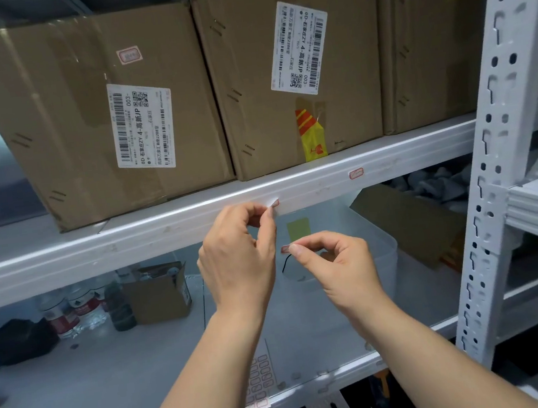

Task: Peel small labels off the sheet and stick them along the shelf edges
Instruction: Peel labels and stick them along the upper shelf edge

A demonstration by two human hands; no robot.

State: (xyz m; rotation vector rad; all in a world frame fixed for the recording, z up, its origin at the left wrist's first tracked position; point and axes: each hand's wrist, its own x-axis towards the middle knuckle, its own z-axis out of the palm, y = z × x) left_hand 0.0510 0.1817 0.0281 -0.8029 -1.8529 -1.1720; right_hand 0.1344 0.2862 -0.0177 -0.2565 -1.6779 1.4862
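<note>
My left hand (238,258) pinches a small red-bordered label (274,203) and holds it against the white shelf edge (169,229). Just below and to the right, my right hand (332,263) pinches a second small label (285,249) between thumb and forefinger, in the air under the shelf edge. Another label (356,173) is stuck on the same edge further right. The label sheet (259,383) lies flat on the lower shelf, partly hidden behind my left forearm.
Three cardboard boxes (91,117) stand on the upper shelf. On the lower shelf stand a translucent plastic bin (368,249), a small open box (158,292), water bottles (70,309) and a black bag (20,339). A perforated white upright (489,156) stands at the right.
</note>
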